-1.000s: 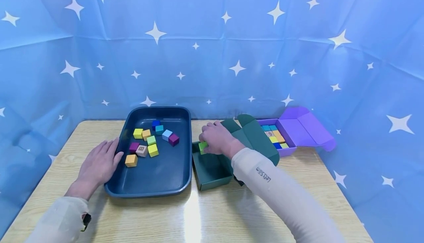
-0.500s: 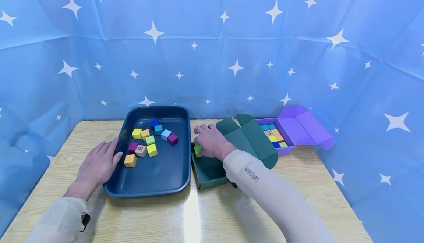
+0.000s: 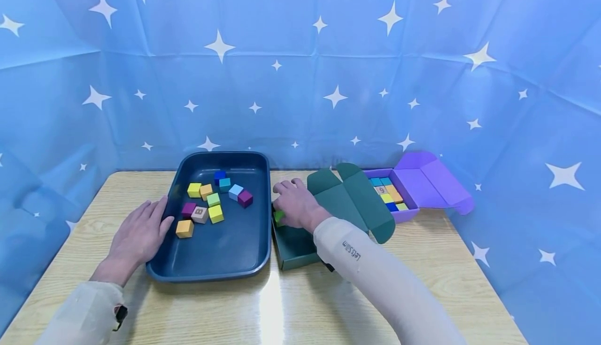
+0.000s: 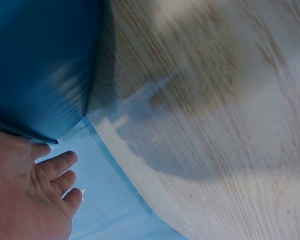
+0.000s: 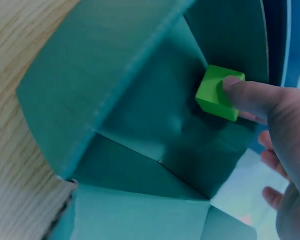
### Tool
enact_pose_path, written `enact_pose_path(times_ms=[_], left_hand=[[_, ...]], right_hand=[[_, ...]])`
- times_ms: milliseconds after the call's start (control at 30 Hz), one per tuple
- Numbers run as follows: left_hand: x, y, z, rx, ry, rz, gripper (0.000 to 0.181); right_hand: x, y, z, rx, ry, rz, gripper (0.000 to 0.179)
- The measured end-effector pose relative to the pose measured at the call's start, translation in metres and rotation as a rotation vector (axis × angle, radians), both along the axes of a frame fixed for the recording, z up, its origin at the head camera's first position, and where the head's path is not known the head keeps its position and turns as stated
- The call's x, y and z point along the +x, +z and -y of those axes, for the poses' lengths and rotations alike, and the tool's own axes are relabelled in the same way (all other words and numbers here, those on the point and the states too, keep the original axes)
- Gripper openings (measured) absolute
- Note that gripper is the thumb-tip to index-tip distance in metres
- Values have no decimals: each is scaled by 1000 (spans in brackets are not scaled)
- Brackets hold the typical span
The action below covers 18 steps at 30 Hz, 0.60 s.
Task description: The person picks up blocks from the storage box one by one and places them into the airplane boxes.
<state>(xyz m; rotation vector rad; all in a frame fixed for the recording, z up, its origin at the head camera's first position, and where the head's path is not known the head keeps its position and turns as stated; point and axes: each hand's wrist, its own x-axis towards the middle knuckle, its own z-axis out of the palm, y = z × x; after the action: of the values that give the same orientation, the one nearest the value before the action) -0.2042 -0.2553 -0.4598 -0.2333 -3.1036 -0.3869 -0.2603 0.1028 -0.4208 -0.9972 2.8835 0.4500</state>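
My right hand (image 3: 298,205) pinches a green cube (image 5: 219,92) between thumb and fingers, down inside the far left part of a dark green box (image 3: 300,260). In the right wrist view the thumb presses on one face of the cube, close to the box wall. My left hand (image 3: 136,230) rests with straight fingers along the left rim of a dark blue tray (image 3: 220,251). Inside the tray sit several coloured cubes, among them an orange cube (image 3: 184,228), a wooden cube marked B (image 3: 200,214) and a purple cube (image 3: 245,198).
The green box's lid (image 3: 347,199) is folded open to the right. Behind it a purple box (image 3: 406,214) holds several cubes in rows, its lid (image 3: 432,183) spread right. A blue starry cloth (image 3: 281,110) hangs behind the wooden table (image 3: 211,313).
My right hand has moved left and lower with the green cube, to the left wall of the green box. My left hand has stayed on the tray's rim.
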Motion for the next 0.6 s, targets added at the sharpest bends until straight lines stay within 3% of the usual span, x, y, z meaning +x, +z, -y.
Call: enact_pose_path(times_ms=[600], left_hand=[[0, -2, 0, 18, 6, 6, 69]], right_hand=[[0, -14, 5, 94, -11, -59, 31]])
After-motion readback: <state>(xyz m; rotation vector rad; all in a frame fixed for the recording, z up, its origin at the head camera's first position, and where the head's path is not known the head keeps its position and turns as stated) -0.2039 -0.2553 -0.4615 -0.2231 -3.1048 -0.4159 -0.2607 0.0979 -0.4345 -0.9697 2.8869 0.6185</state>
